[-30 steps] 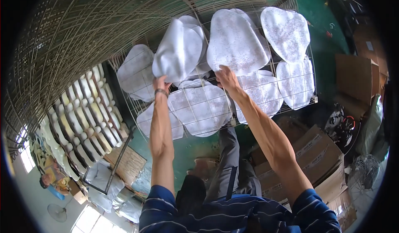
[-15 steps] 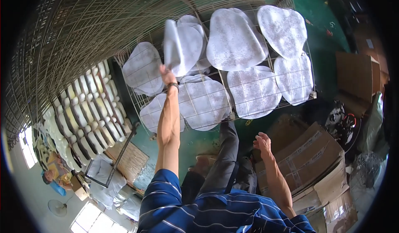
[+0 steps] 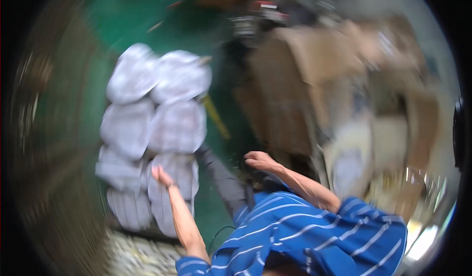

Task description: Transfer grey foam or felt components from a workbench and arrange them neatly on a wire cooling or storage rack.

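Note:
White, rounded flat pads (image 3: 177, 127) lie in two rows on a wire rack on my left, blurred by motion. My left hand (image 3: 161, 176) is over the near pads, its fingers stretched out and apart, with no pad in it. Whether it touches the pad beneath it cannot be made out. In front of my body hangs my right hand (image 3: 260, 161), with its fingers curled in and nothing visible in them. It is apart from the pads, between the rack and the cardboard.
Brown cardboard boxes (image 3: 280, 89) stand to the right. Green floor (image 3: 196, 25) runs beyond the rack, with a yellow strip (image 3: 215, 116) beside it. Many small pale pieces (image 3: 142, 256) lie at the lower left. A wire mesh (image 3: 54, 128) borders the far left, smeared.
My view has swung to the right, so the rack now appears on the left. The pad that stood tilted at my left hand is no longer raised there. My right hand's fingers have curled in.

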The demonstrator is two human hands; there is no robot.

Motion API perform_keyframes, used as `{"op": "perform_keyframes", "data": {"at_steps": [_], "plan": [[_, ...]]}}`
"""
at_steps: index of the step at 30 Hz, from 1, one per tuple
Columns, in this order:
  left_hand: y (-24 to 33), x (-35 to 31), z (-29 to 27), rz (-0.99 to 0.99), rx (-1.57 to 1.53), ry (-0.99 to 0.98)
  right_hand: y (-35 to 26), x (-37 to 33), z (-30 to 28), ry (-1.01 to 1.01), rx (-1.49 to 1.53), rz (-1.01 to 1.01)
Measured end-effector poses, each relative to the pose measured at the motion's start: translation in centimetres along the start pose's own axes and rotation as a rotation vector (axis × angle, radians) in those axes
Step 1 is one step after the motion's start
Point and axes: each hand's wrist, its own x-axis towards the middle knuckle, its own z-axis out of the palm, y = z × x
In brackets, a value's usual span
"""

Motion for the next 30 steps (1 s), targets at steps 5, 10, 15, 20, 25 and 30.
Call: {"op": "perform_keyframes", "data": {"at_steps": [5, 10, 15, 20, 25, 30], "plan": [[7.5, -15.3, 8.6, -0.201, -0.136, -0.525, 3.9, -7.3, -6.7, 0.16, 0.098, 0.014], [10.4, -27.4, 14.3, -0.053, 0.077, -0.965, 11.4, -15.5, -10.0, 0.387, 0.261, 0.073], [15.4, -36.6, 18.0, 0.078, 0.22, -1.255, 19.1, -20.6, -10.2, 0.626, 0.493, 0.158], [18.4, -41.2, 20.6, 0.173, 0.34, -1.38, 23.7, -23.3, -7.9, 0.813, 0.668, 0.273], [18.8, -45.3, 21.2, 0.243, 0.348, -1.436, 26.5, -24.3, -5.4, 1.004, 0.772, 0.356], [16.7, -55.4, 22.0, 0.547, 0.468, -1.673, 27.9, -24.1, -4.4, 1.055, 0.829, 0.329]]}}
